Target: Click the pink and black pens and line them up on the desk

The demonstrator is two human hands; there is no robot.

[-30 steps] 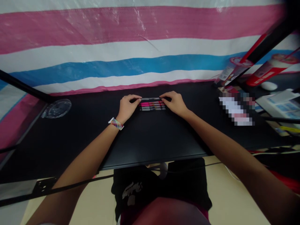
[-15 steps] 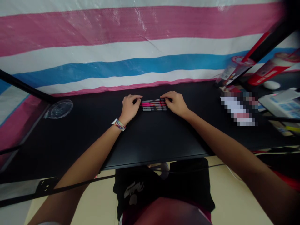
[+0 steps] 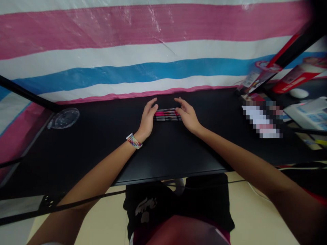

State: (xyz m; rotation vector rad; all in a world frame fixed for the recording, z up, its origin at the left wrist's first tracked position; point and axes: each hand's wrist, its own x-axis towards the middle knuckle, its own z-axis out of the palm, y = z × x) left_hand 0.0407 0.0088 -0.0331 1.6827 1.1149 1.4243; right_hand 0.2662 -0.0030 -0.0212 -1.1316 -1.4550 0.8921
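Observation:
Several pens lie side by side on the black desk, some grey and black, one or more bright pink. At their left ends stands my left hand, turned on its edge with fingers and thumb apart and the palm toward the pens. My right hand is held in the same way at their right ends and covers some of the tips. Both hands are at or very near the pen ends; whether they press on them I cannot tell. A woven multicoloured band circles my left wrist.
A clear plastic lid lies at the desk's left. To the right stand a clear cup and a red-and-white cup, with a white rounded object beside them. A striped sheet hangs behind the desk.
Both hands have turned from palms down over the pen ends to upright on their edges, fingers lifted and spread. The pens now lie closer together and more nearly parallel.

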